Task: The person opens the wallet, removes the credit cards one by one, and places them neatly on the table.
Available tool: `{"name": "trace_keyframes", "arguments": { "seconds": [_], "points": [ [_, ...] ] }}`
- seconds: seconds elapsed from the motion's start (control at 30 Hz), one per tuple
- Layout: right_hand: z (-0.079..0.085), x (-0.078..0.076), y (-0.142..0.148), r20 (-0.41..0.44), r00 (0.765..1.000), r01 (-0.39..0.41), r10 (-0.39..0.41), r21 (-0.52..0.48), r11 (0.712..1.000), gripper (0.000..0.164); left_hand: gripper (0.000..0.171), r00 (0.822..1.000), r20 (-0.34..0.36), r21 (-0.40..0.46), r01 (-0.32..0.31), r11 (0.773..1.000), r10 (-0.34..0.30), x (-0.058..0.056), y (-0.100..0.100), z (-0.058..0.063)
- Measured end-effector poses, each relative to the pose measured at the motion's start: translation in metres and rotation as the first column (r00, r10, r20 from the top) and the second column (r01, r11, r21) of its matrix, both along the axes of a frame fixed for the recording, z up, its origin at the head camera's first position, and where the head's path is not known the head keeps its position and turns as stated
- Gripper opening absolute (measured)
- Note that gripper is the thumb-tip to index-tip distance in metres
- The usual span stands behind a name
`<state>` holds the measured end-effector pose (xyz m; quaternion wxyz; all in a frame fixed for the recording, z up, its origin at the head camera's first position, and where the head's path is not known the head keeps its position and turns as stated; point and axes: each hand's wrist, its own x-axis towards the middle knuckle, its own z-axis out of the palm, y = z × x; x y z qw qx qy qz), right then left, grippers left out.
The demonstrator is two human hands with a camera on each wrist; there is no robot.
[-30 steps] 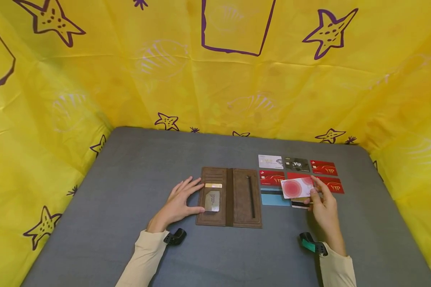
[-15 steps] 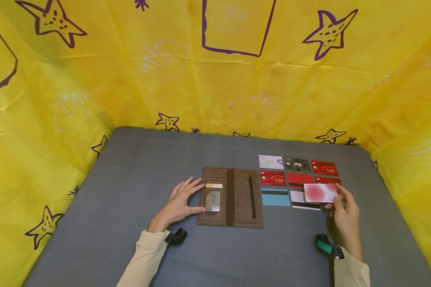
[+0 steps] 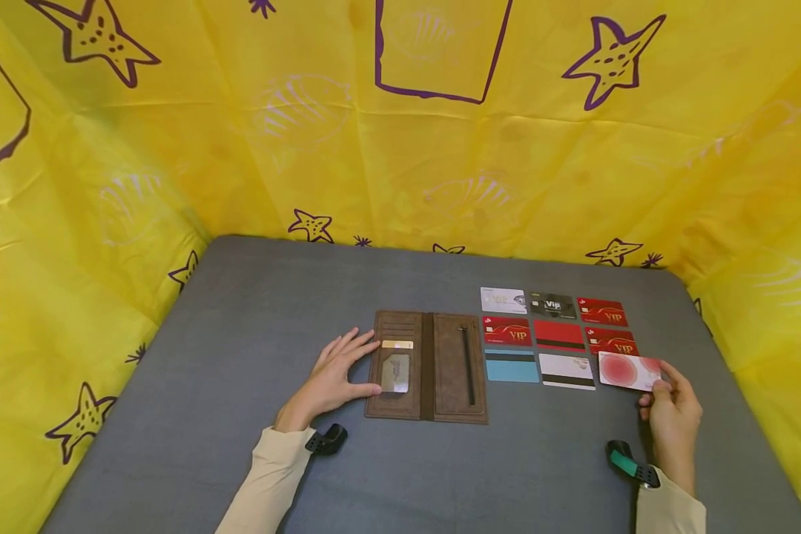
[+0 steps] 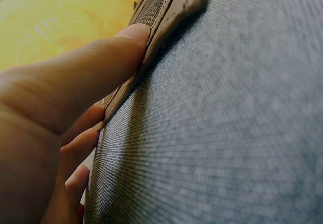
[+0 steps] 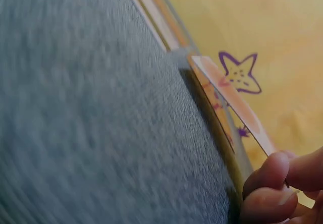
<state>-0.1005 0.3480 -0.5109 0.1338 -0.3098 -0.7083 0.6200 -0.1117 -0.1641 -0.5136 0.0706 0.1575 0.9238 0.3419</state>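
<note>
My right hand (image 3: 674,419) pinches the right end of a white card with pink-red circles (image 3: 629,371), at the right end of the front row of cards. In the right wrist view the card (image 5: 232,100) tilts slightly, its held end above the table. My left hand (image 3: 330,382) rests at the left edge of an open brown wallet (image 3: 460,371), fingers spread. In the left wrist view the thumb (image 4: 135,32) presses on the border of the wallet (image 4: 186,4). The wallet has a gold card (image 3: 397,345) in a slot and a silvery card (image 3: 395,373) behind a window.
Laid in rows right of the wallet are several cards, among them a black VIP card (image 3: 552,305), a red striped card (image 3: 558,334), a light blue card (image 3: 511,366) and a white striped card (image 3: 567,371). A yellow patterned cloth (image 3: 400,163) surrounds the grey table (image 3: 274,289).
My right hand has carried the pink-circled card right and toward the front, from over the other cards to beside the white striped one. The left hand and wallet have stayed put.
</note>
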Motion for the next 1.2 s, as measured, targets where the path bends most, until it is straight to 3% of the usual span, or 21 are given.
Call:
{"name": "trace_keyframes", "arguments": {
  "seconds": [0.27, 0.67, 1.07, 1.2],
  "points": [
    [-0.0017, 0.0019, 0.0040, 0.055, 0.998, 0.006, -0.007, 0.021, 1.000, 0.041, 0.078, 1.000, 0.000, 0.008, -0.001, 1.000, 0.001, -0.0003, 0.0004, -0.0005],
    [-0.0058, -0.0012, 0.0017, -0.030, 0.997, 0.064, -0.065, -0.031, 0.997, 0.042, 0.079, 1.000, 0.007, 0.010, -0.002, 1.000, 0.002, -0.0011, 0.0008, -0.0004],
    [-0.0032, -0.0009, -0.0007, -0.011, 0.996, 0.083, -0.083, -0.032, 0.996, 0.037, 0.079, 1.000, 0.008, 0.011, 0.001, 1.000, -0.001, -0.0011, 0.0006, 0.0001],
    [-0.0026, -0.0006, -0.0016, 0.024, 0.996, 0.083, -0.083, 0.007, 0.996, 0.046, 0.079, 1.000, 0.007, 0.013, 0.001, 1.000, -0.002, -0.0010, 0.0004, -0.0005]
  ]
}}
